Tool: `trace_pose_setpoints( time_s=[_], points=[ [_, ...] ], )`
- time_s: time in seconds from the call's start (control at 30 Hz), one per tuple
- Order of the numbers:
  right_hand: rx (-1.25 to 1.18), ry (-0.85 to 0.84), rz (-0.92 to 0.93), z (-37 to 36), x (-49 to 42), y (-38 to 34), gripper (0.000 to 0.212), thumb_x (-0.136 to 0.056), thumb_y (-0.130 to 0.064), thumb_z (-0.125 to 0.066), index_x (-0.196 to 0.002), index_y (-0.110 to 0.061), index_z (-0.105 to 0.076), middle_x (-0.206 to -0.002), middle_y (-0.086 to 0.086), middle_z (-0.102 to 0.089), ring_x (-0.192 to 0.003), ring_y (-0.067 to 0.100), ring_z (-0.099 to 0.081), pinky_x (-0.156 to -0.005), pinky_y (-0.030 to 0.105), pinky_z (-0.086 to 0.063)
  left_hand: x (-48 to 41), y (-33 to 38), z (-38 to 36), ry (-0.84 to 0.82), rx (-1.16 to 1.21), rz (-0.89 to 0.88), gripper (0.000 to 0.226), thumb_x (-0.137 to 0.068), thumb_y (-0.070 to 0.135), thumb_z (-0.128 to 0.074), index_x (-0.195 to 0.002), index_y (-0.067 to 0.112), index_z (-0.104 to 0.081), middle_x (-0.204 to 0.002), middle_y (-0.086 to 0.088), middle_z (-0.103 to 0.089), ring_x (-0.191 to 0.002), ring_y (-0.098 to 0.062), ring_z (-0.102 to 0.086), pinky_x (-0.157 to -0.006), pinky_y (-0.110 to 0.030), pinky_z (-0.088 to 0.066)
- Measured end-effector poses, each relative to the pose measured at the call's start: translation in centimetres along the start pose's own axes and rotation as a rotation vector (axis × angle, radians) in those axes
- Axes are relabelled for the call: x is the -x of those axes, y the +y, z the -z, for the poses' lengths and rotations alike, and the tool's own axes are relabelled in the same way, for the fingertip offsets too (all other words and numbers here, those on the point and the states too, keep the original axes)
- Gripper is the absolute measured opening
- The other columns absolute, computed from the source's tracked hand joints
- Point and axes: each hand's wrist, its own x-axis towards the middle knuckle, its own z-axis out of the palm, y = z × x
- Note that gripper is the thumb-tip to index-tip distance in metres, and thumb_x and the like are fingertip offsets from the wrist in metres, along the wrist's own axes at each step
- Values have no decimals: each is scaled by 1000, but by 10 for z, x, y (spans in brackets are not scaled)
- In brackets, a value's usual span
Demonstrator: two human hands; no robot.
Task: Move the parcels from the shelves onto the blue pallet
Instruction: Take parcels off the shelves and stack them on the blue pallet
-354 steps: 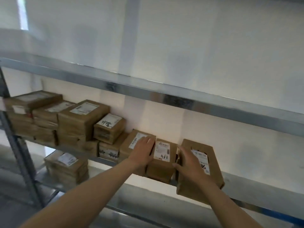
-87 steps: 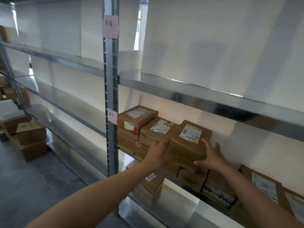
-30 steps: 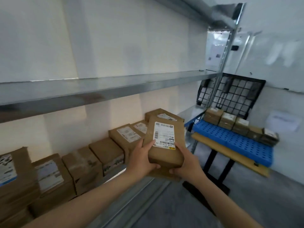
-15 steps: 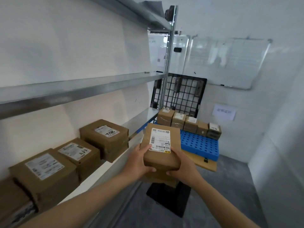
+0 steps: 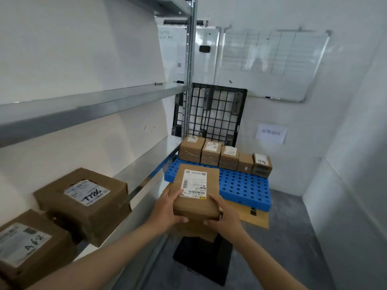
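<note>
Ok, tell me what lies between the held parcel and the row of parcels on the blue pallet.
In the head view, only bare blue pallet deck separates the held parcel from the row of parcels.

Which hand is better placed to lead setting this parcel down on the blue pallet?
Probably the right hand. Both hands hold the parcel, but the blue pallet has its bare area ahead and rightward, on that side; the left hand is beside the shelf.

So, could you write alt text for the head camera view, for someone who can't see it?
A left hand and right hand hold a labelled brown parcel before a blue pallet bearing a row of five parcels. More parcels sit on a metal shelf at left.
</note>
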Motion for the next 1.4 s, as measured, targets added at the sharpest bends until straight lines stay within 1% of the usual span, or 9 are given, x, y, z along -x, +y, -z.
trace_pose_setpoints(
  time_s=[0.13, 0.23, 0.43, 0.6, 0.8, 1.03, 1.2, 1.33, 1.4],
  points=[
    [-46, 21, -55, -7, -60, 11, 75, -77, -15, -71, -137, -33, -31, -146, -1, -29, -121, 14, -38, -95, 27, -42, -72, -20, 1, -66, 0, -21, 90, -70, 26, -79, -144, 24, -27, -146, -4, -28, -132, -21, -32, -110, -36, -32],
    [-87, 40, -104, -4, -107, 15, 74, -77, -14, -71, -136, -37, -31, -144, -1, -29, -115, 11, -36, -91, 26, -43, -128, -29, 8, -99, 2, -61, 90, -70, 25, -80, -143, 24, -27, -145, -5, -29, -132, -20, -32, -110, -36, -32],
    [-125, 57, -157, -1, -185, 27, 71, -78, -10, -69, -131, -40, -33, -141, 1, -30, -123, 19, -39, -98, 36, -45, -218, -48, 4, -127, -4, -110, 88, -72, 23, -78, -144, 25, -26, -147, -5, -27, -134, -23, -30, -113, -42, -31],
    [-91, 2, -181, -12, -240, 35, 71, -77, -11, -70, -130, -39, -33, -140, 0, -32, -115, 13, -38, -98, 35, -43, -264, -77, -2, -149, 22, -55, 86, -74, 24, -77, -142, 26, -26, -147, -6, -25, -134, -24, -30, -111, -42, -33],
    [-60, -80, -160, -42, -311, 48, 73, -78, -10, -68, -134, -35, -29, -142, 0, -31, -126, 19, -38, -103, 36, -42, -313, -118, -6, -106, 36, 42, 87, -68, 23, -81, -138, 27, -30, -145, -4, -26, -132, -22, -32, -108, -37, -35],
    [-51, -121, -138, -68, -388, 71, 72, -77, -9, -67, -135, -30, -28, -144, -1, -31, -128, 16, -37, -106, 31, -40, -383, -159, -18, -107, 29, 124, 87, -61, 19, -85, -132, 27, -35, -143, -3, -24, -128, -19, -34, -103, -31, -41],
    [-6, -141, -132, -86, -407, 89, 69, -82, -10, -61, -137, -30, -25, -151, -1, -20, -132, 14, -32, -108, 26, -34, -403, -179, -39, -146, 1, 143, 84, -63, 19, -84, -129, 28, -32, -143, -1, -20, -119, -9, -30, -94, -18, -41],
    [-38, -180, -100, -94, -409, 95, 74, -85, -16, -61, -143, -31, -17, -155, -3, -3, -138, 14, -22, -114, 33, -30, -406, -187, -47, -146, -22, 149, 81, -67, 17, -81, -130, 26, -31, -145, 0, -21, -127, -13, -34, -95, -19, -41],
    [-22, -181, -87, -96, -410, 96, 76, -85, -16, -61, -144, -30, -14, -154, -3, 0, -139, 14, -19, -115, 32, -28, -407, -188, -47, -151, -41, 147, 84, -68, 17, -80, -134, 25, -29, -146, -1, -21, -130, -15, -35, -95, -20, -43]
  ],
)
